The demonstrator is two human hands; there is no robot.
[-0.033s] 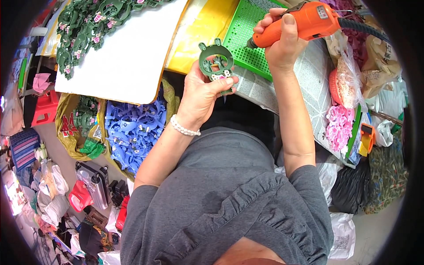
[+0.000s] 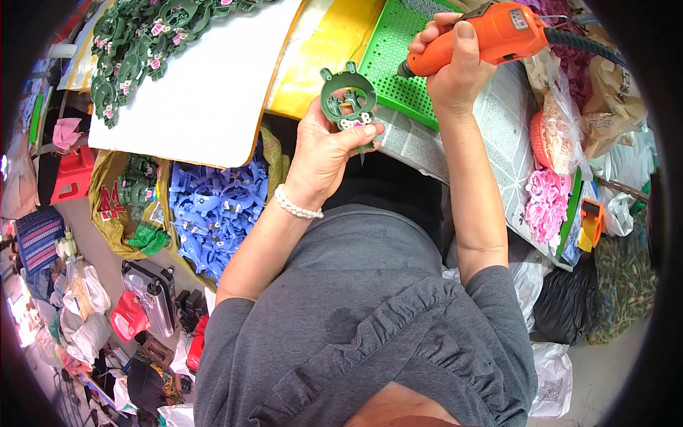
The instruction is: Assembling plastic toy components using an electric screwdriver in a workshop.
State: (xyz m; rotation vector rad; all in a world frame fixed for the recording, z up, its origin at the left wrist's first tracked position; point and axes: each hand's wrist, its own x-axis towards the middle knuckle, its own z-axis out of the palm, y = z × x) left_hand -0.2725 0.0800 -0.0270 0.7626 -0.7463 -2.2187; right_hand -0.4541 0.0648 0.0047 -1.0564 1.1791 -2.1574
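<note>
**Green ring piece in the left hand, orange tool in the right**

The left hand (image 2: 329,153) is closed around a green plastic ring piece (image 2: 348,99) with small ears on its top and a pink-white flower part at its lower edge. The fingers pinch the lower part of the piece, and it stands upright just above the hand, in front of the edge of the work table. A white bead bracelet (image 2: 297,206) sits on this wrist.

The right hand (image 2: 448,67) grips an orange power tool (image 2: 491,35) firmly — all fingers wrap its body. The tip of the tool points down-left toward a green perforated board (image 2: 395,67), which lies on a yellow sheet (image 2: 320,57). The tip is near the ring piece but apart from it.

Left of the yellow sheet lies a white board (image 2: 206,99) with a heap of finished green pieces (image 2: 135,50) at its far corner. Below the table edge, a sack with blue plastic pieces (image 2: 217,213) stands open — and at the right side a pile of pink flower parts (image 2: 546,203) rests.
</note>
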